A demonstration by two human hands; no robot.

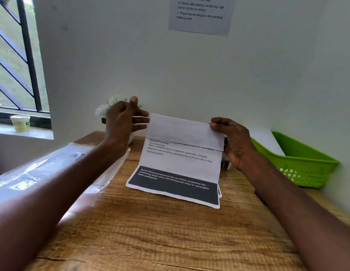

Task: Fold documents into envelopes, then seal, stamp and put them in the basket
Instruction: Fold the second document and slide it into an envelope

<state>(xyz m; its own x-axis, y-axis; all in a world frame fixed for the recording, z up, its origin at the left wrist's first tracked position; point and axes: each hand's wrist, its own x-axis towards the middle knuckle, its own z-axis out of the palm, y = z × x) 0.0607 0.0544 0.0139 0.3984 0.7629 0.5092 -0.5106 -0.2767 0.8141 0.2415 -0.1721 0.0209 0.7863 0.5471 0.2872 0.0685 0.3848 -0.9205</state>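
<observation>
While right hand pinches document (edge folded)

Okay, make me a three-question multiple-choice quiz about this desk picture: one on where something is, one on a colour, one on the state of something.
1. Where is the basket?
A. At the table's right side by the wall
B. On the windowsill
C. Under the document

2. What colour is the basket?
A. Blue
B. Green
C. Red

3. What state is the document in?
A. Flat and unfolded
B. Sealed in an envelope
C. Top part folded over, pinched by the right hand

Answers: 1 A, it sits right of the document against the wall. 2 B, its plastic is bright green. 3 C, the upper flap hangs forward over the printed text while the left hand is off the sheet.
</observation>
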